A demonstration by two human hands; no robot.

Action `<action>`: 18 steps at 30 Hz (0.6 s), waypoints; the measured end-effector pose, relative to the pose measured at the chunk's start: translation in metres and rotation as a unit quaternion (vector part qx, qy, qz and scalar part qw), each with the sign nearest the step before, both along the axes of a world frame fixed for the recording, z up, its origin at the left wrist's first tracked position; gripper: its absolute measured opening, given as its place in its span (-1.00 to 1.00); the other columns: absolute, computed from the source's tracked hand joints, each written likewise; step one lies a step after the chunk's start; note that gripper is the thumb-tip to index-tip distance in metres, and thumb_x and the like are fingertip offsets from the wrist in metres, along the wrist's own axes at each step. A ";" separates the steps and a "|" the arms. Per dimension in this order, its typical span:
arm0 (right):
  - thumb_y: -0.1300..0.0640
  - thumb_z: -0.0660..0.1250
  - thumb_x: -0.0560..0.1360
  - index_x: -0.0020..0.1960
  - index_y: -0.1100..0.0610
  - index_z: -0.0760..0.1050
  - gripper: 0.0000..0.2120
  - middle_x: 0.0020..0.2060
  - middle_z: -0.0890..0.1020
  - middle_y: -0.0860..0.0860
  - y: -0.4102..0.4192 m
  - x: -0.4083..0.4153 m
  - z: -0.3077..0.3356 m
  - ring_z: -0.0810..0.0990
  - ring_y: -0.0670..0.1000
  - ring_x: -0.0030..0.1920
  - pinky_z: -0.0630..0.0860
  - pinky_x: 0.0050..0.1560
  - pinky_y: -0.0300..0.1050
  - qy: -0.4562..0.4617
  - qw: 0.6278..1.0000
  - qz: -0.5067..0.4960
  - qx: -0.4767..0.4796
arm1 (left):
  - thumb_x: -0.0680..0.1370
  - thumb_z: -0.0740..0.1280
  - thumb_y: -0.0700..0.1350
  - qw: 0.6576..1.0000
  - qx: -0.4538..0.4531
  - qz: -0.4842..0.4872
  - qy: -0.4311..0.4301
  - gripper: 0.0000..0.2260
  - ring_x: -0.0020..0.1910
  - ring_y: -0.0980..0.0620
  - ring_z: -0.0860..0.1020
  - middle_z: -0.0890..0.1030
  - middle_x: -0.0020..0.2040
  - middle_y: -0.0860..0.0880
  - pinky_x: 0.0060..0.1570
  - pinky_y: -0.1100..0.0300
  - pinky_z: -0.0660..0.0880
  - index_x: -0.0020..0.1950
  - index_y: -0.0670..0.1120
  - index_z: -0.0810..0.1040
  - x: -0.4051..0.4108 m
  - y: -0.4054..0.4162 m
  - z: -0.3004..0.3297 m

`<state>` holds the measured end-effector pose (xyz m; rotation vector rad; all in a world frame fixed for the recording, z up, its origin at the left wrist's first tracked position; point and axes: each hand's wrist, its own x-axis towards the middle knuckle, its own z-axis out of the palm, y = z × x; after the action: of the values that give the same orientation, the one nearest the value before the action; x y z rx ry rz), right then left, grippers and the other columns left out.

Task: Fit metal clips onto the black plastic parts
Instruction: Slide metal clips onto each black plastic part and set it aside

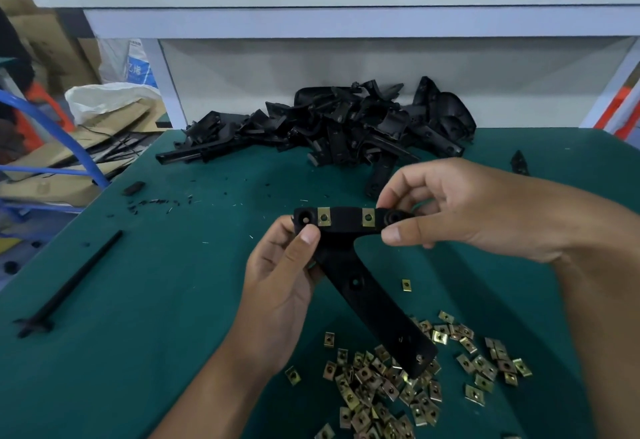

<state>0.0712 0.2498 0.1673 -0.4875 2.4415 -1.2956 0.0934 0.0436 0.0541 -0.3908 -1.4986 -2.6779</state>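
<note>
Two hands hold a black part [349, 258] above a green table [173, 300]. The left hand [280, 286] grips its left end, the right hand [450, 206] pinches its right end. Two brass clips [324, 217] sit on its top bar. Loose clips [398, 393] lie below; more parts [332, 123] are piled behind.

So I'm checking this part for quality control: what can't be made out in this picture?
Head view only:
- Underside of the held black part: faces away, so how the two fitted clips wrap round is hidden.
- Its end holes: partly covered by the left hand and right hand.
- Loose clips: pile cut off by the bottom edge.
- Pile of black parts: too tangled and dark to count.
</note>
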 end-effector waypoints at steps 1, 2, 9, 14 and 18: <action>-0.12 0.53 0.27 0.01 -0.05 0.63 -0.65 -0.13 0.71 -0.09 0.001 0.004 0.001 0.62 -0.14 -0.23 0.55 -0.16 -0.24 0.009 1.000 -0.003 -0.003 | 0.59 0.39 -0.01 1.000 -0.002 0.002 -0.001 -0.70 0.12 -0.05 0.59 0.64 0.12 -0.14 0.09 0.12 0.57 0.15 -0.23 0.51 0.003 0.001 0.003; -0.15 0.53 0.27 0.01 -0.08 0.63 -0.65 -0.11 0.71 -0.08 0.003 0.010 0.002 0.63 -0.12 -0.21 0.55 -0.15 -0.21 0.019 1.000 -0.007 -0.009 | 0.57 0.39 0.00 1.000 -0.002 0.000 -0.003 -0.70 0.11 -0.04 0.60 0.64 0.11 -0.12 0.07 0.13 0.57 0.14 -0.21 0.52 0.006 0.002 0.006; -0.13 0.51 0.40 0.03 -0.09 0.62 -0.75 -0.14 0.69 -0.04 0.064 0.121 0.003 0.62 0.12 -0.12 0.52 -0.11 -0.27 0.140 0.977 -0.149 -0.057 | 0.52 0.38 0.04 0.987 -0.024 -0.161 0.001 -0.61 0.03 -0.04 0.62 0.63 0.08 -0.12 -0.05 0.18 0.57 0.09 -0.28 0.51 0.050 0.056 0.032; -0.13 0.53 0.42 0.03 -0.03 0.61 -0.73 -0.15 0.63 -0.09 0.116 0.241 -0.005 0.60 0.10 -0.11 0.53 -0.13 -0.11 0.155 0.939 -0.304 -0.024 | 0.47 0.36 0.13 0.955 -0.063 -0.290 0.012 -0.76 0.02 -0.04 0.67 0.69 0.02 -0.07 -0.06 0.10 0.62 -0.04 -0.02 0.62 0.113 0.143 0.019; -0.11 0.46 0.47 0.04 -0.03 0.60 -0.77 -0.07 0.69 -0.06 0.149 0.335 -0.029 0.64 0.13 -0.06 0.54 0.00 0.10 0.128 0.887 -0.443 0.038 | 0.45 0.32 0.19 0.915 -0.105 -0.391 -0.006 -0.80 0.03 0.11 0.67 0.71 0.01 0.08 -0.04 0.20 0.60 -0.04 0.15 0.64 0.179 0.209 -0.006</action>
<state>0.4062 0.3989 0.1384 0.6148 3.0634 -1.4807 0.2724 0.2522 0.0479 -1.2226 -1.9605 -3.0408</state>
